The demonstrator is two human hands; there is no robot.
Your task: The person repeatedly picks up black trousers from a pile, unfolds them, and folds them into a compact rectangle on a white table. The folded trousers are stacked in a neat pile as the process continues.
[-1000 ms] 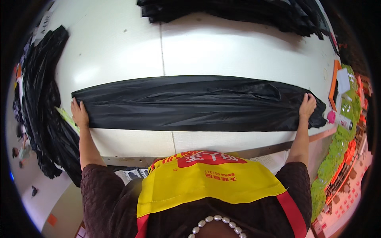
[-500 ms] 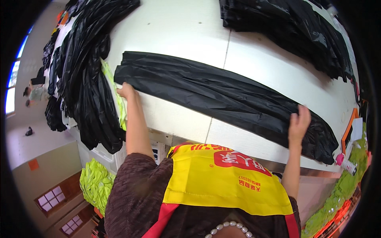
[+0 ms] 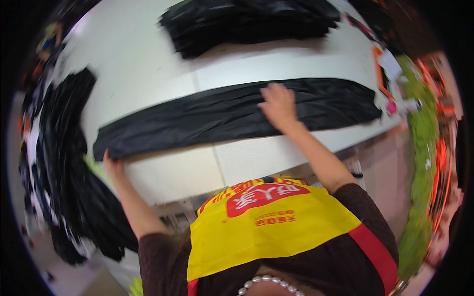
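A long strip of folded black fabric, thin and slightly shiny, lies across the white table in front of me. Its shallow creases run lengthwise. At its left end, my left hand pinches the near corner, some of its fingers hidden by the cloth. My right hand rests flat on top, right of the strip's middle, fingers spread and a little blurred.
A thick stack of black fabric lies on the far side of the white table. More black fabric hangs over the left edge. On the right are a bottle with a pink end, an orange-framed item and yellow-green fabric.
My right hand has slid from near the strip's right end toward its middle. My left hand stays at the left corner. The whole view has turned and shifted.
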